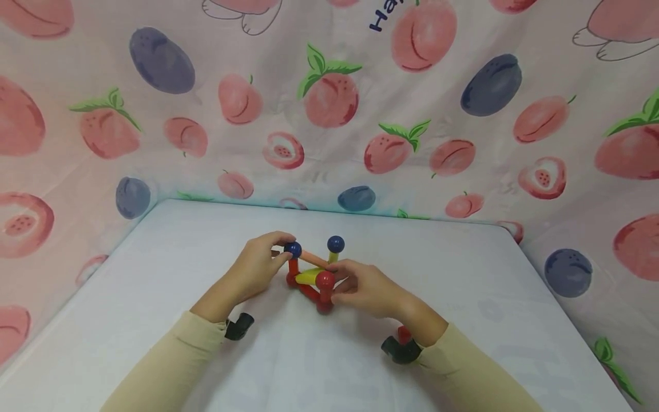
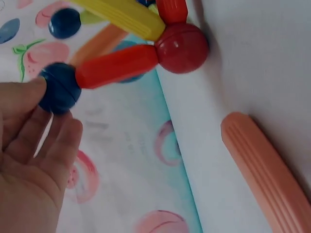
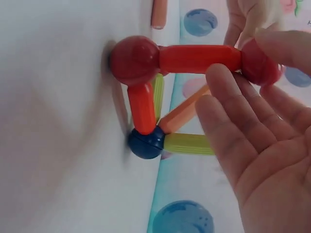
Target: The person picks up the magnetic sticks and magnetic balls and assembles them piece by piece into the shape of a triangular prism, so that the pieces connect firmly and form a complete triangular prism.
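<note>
- Rod-and-ball frame (image 1: 315, 274): mid table (image 1: 154, 274), btwn both hands.
- Left hand (image 1: 254, 269): on frame's left, thumb and fingertips pinch top blue ball (image 1: 293, 249).
- Right hand (image 1: 362, 286): on frame's right, fingers loosely bent, thumb and fingertip grip near red ball (image 1: 325, 280).
- Loose orange rod (image 2: 267, 170): on table nearby.

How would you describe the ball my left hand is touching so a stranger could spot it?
On the white table stands a small frame of rods and balls, between both hands. The left hand pinches a blue ball at the top near corner; the other raised blue ball stands untouched farther back.
</note>
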`<state>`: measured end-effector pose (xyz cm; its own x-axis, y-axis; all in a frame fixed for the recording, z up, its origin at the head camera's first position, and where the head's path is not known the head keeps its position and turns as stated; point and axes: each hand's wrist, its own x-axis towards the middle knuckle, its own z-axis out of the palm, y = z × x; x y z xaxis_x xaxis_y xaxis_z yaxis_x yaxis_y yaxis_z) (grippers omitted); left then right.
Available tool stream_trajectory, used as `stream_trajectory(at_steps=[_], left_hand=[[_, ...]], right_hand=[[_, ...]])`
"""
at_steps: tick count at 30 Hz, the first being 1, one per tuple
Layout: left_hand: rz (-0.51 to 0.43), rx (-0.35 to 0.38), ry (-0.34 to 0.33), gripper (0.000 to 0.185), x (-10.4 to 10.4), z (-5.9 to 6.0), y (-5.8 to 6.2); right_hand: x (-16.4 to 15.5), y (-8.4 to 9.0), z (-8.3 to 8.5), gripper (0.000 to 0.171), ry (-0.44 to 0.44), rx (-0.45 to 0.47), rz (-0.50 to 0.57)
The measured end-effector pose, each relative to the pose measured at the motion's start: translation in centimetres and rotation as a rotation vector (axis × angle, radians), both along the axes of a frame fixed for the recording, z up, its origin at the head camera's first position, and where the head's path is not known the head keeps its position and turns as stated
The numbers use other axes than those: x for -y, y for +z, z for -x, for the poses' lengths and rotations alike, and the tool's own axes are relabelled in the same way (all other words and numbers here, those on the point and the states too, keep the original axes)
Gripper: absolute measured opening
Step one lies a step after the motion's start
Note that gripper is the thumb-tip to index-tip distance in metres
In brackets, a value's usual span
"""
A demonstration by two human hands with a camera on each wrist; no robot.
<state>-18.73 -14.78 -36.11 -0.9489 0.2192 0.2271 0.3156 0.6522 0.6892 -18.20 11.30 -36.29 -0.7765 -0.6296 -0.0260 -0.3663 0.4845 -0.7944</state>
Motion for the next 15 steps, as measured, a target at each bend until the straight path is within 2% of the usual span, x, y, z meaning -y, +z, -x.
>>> stream_trajectory(at_steps=[4, 7, 10, 13, 15], left_hand=[[-0.011, 0.023, -0.007, 0.036, 0.3, 0.1, -0.1], [0.010, -0.007, 0.022, 0.039, 0.2, -0.2, 0.0], [0.025, -0.063, 0.047, 0.042, -0.4, -1.2, 0.5], [0.029, -0.122, 0.022, 0.043, -1.7, -2.3, 1.0], [0.021, -0.126, -0.004, 0.043, -2.7, -2.9, 1.1]], right_hand=[[-0.4, 0.6, 0.1, 0.052, -0.048, -0.058, -0.028], [-0.9, 1.2, 0.7, 0.050, -0.125, -0.124, -0.039], [-1.2, 1.7, 1.6, 0.047, -0.167, -0.179, -0.047], [-1.4, 1.9, 2.9, 0.046, -0.200, -0.208, -0.068], [-1.3, 2.0, 3.7, 0.046, -0.215, -0.217, -0.080]])
